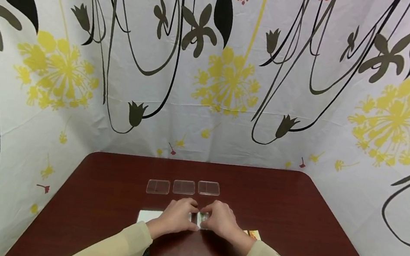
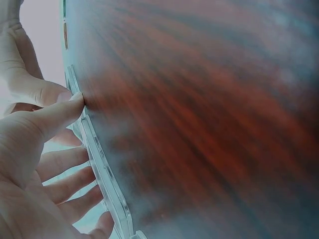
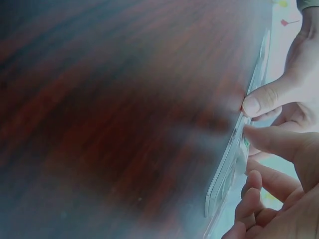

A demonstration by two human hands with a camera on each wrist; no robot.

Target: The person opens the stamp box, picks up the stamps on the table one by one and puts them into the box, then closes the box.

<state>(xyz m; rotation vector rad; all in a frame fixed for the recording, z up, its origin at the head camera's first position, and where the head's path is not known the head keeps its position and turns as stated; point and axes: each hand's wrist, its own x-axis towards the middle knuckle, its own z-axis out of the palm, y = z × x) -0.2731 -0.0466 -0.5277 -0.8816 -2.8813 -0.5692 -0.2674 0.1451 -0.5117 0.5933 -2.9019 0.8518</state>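
Head view first, and both hands meet over the dark red-brown worktop [image 1: 127,174], midway between its left and right edges! The left hand [image 1: 177,215] pinches, thumb nearest the viewer and fingers beyond; the right hand [image 1: 220,218] mirrors it, and between them sits a flat clear case [image 1: 200,219] with a touch of green inside (one case or two side by side, I cannot tell). Towards the worktop's far edge, three clear trays [image 1: 184,187] line up in a row. A white piece [image 1: 148,215] shows beside the left hand, a yellow-orange card [image 1: 253,234] beside the right wrist.

Over to the left wrist view: the left thumb presses the case's rim, fingers spread behind it, the right thumb just beside.

And the right wrist view: the right thumb is on the rim, other fingers bent, the left thumb tip close by.
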